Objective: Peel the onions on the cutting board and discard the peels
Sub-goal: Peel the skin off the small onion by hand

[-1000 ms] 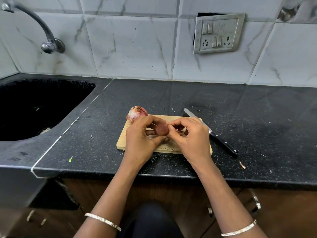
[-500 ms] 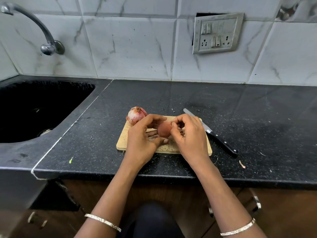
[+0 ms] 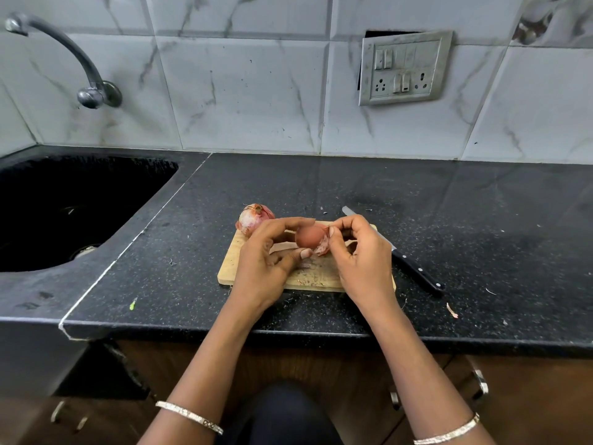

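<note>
Right hand partly hides the knife beside the board.

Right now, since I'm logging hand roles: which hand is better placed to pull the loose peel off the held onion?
Right. The right hand pinches the loose peel beside the onion, while the left hand grips the onion above the cutting board, so it is busy steadying.

One wide-angle camera, worn on the person's head, looks forward and down across the dark surface toward the tiled wall, close above the left hand and right hand, with the sink at frame left.
</note>
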